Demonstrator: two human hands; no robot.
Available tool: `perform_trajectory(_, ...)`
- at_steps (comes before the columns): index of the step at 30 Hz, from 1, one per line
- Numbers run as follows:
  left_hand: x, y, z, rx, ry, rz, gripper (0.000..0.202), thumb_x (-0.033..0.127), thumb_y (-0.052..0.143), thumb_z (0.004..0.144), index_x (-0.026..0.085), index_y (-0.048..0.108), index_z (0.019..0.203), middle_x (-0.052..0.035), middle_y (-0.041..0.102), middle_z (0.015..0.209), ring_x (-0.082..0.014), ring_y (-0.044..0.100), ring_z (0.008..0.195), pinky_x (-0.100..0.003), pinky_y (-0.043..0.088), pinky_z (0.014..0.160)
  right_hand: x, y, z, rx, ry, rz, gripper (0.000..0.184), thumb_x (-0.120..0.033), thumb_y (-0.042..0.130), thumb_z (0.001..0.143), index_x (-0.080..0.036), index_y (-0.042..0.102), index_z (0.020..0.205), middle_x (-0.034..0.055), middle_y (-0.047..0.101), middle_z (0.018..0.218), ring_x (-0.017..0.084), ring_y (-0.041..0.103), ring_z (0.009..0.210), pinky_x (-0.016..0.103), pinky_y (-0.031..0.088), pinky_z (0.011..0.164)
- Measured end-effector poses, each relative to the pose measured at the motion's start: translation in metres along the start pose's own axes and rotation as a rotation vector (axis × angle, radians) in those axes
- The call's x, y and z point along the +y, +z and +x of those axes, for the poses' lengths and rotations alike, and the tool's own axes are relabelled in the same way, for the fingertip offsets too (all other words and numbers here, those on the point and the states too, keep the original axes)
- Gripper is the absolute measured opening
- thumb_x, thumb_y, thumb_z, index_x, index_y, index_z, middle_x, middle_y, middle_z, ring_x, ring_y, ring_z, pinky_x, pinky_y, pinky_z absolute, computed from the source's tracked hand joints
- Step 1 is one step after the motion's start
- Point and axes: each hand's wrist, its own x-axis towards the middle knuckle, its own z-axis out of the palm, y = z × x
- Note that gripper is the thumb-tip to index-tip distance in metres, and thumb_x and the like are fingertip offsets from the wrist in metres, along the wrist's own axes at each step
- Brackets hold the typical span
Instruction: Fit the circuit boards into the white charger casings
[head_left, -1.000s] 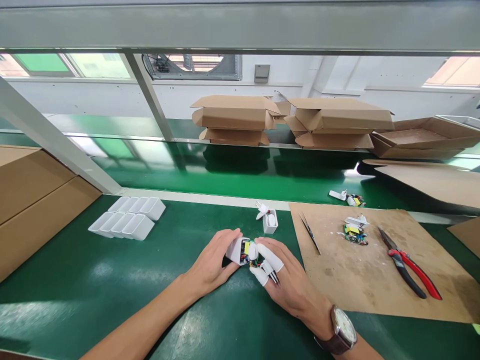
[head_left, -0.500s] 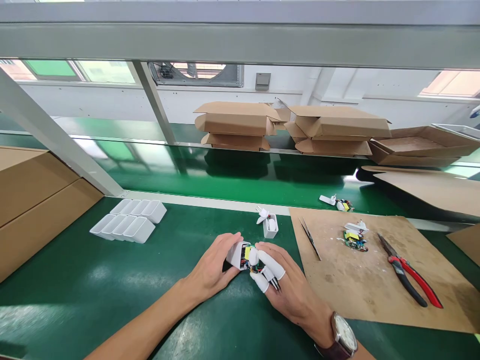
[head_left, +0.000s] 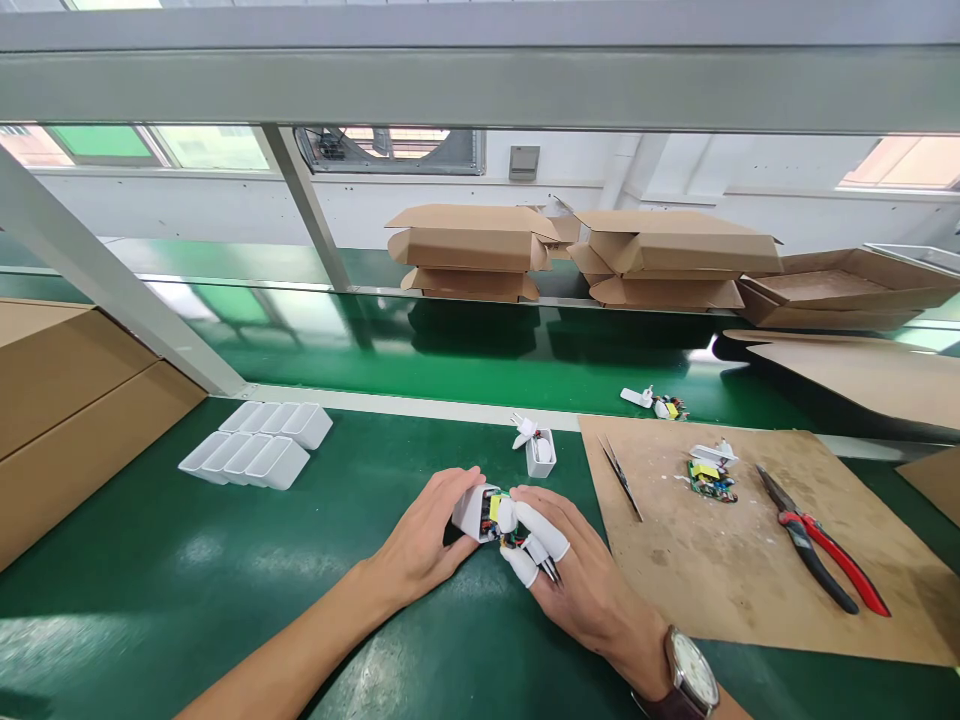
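Note:
My left hand (head_left: 424,535) is curled round a small white plastic charger case (head_left: 471,508) on the green mat. A circuit board (head_left: 495,512) with yellow and coloured parts sticks out of the case's open end. My right hand (head_left: 577,575), with white finger cots on thumb and fingers, pinches that board and also holds thin metal tweezers (head_left: 547,565) between its fingers. A watch (head_left: 688,672) is on my right wrist.
Several empty white cases (head_left: 255,445) lie in rows at the left. Another white case with a plug piece (head_left: 538,448) stands just beyond my hands. A cardboard sheet (head_left: 750,560) at right carries tweezers (head_left: 621,475), a loose board (head_left: 711,475) and red-handled cutters (head_left: 821,550). A charger assembly (head_left: 652,403) rides the conveyor belt. Flat cartons (head_left: 585,250) are stacked behind.
The charger assembly on the belt has drifted left. My hands stay together on the case and board, with hardly any shift.

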Motion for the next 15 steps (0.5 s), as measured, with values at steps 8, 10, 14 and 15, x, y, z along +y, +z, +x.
perform_trajectory(8,-0.0006,-0.0008,-0.0014,-0.031,-0.031,-0.015,0.075,0.019,0.066,0.098,0.028,0.026,0.161,-0.0152,0.063,0.138,-0.0298,0.06,0.128,-0.05,0.056,0.106,-0.0011,-0.0014,0.0014,0.011,-0.01,0.0,0.066,-0.003,0.06,0.094,-0.014,0.041,0.157,0.0187,0.068,0.135,0.03,0.062,0.133,0.05,0.061,0.107)
perform_trajectory(10,-0.0005,-0.0009,-0.0013,-0.024,-0.024,-0.011,0.076,0.02,0.066,0.098,0.028,0.027,0.162,-0.0149,0.064,0.137,-0.0293,0.061,0.127,-0.049,0.056,0.105,-0.0019,-0.0022,0.0026,0.005,-0.002,-0.001,0.067,-0.004,0.06,0.095,-0.016,0.04,0.157,0.0182,0.068,0.136,0.03,0.062,0.132,0.05,0.061,0.106)
perform_trajectory(14,0.0005,-0.0012,-0.0005,-0.004,-0.014,-0.003,0.075,0.02,0.067,0.097,0.028,0.028,0.161,-0.0143,0.065,0.136,-0.028,0.062,0.126,-0.047,0.057,0.105,-0.0017,-0.0018,0.0033,0.0,0.008,0.002,0.067,-0.005,0.06,0.096,-0.016,0.038,0.158,0.0183,0.069,0.134,0.03,0.063,0.132,0.05,0.061,0.106)
perform_trajectory(15,0.0007,-0.0014,-0.0004,-0.002,-0.013,-0.003,0.075,0.02,0.067,0.097,0.028,0.028,0.161,-0.0142,0.065,0.136,-0.0279,0.062,0.125,-0.047,0.057,0.105,-0.0015,-0.0014,0.0033,0.0,0.009,0.003,0.067,-0.006,0.06,0.096,-0.016,0.038,0.158,0.0183,0.069,0.134,0.03,0.063,0.131,0.051,0.061,0.105)
